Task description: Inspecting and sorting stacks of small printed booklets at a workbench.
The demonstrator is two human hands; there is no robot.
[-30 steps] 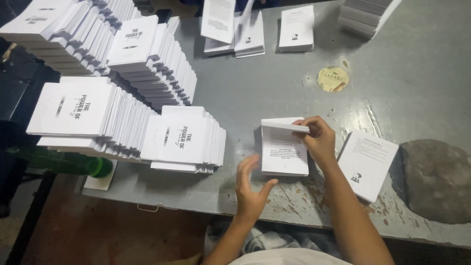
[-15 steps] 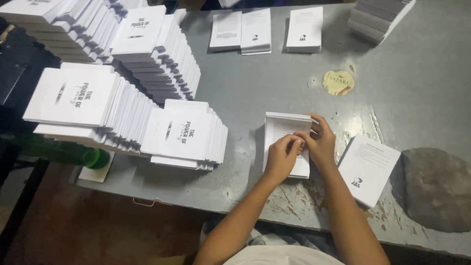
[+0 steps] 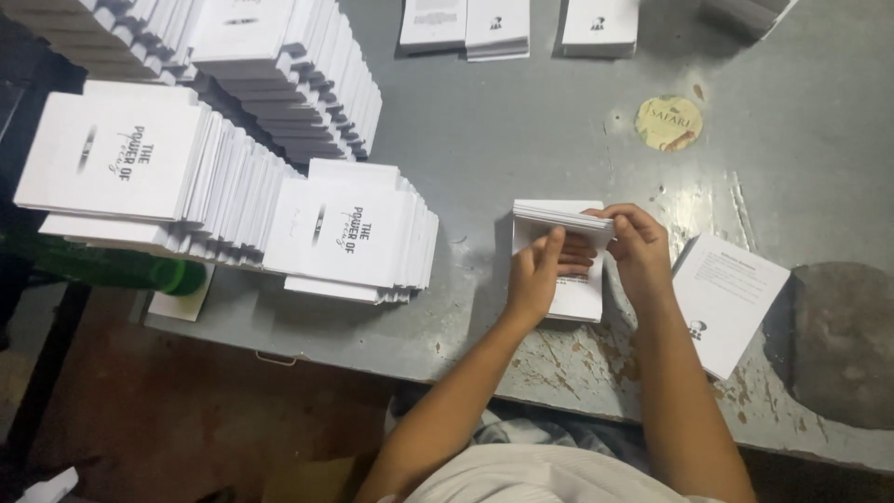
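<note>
Both hands are on one white booklet (image 3: 570, 270) at the table's (image 3: 521, 121) near edge: the left hand (image 3: 535, 279) pinches its folded top, the right hand (image 3: 638, 247) curls round the same fold. The crease looks mid-pressing; next wants firm, even pressure along it.

surface: grey metal table (image 3: 521, 121), paint scratched and rust-flecked along its near edge | wear: large dark patch (image 3: 829, 345) at the right end | floor: reddish-brown floor (image 3: 205, 419) below the table, dim | left: dark frame and a green tube (image 3: 102, 265) under the edge | light: soft, from above
</note>
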